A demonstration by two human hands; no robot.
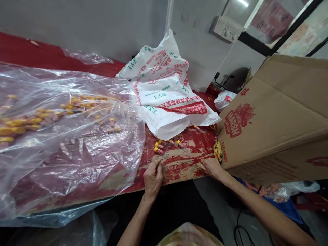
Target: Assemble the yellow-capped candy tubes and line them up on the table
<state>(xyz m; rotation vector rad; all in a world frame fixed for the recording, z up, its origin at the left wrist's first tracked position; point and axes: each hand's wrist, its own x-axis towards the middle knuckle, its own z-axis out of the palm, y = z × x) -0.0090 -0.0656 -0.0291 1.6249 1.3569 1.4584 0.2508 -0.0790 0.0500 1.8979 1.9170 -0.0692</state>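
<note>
In the head view, the person's left hand (153, 177) rests at the near edge of the worn red table (189, 160), fingers curled and pressed together on the surface; whether they pinch anything cannot be told. The right hand (210, 167) lies flat-ish to its right at the same edge, fingers loosely closed and pointing left, with nothing clearly held. The small cluster of yellow-capped tubes (166, 146) lies just beyond the left hand, slightly to its right and farther from the person; their long axes run roughly left to right, tilted toward the far right. The left hand is the nearer one; the right is well apart from the tubes, near the cardboard box (271, 126). A printed white bag (170, 102) sits farther off; a clear plastic bag (66, 136) of more tubes spreads to the left.
</note>
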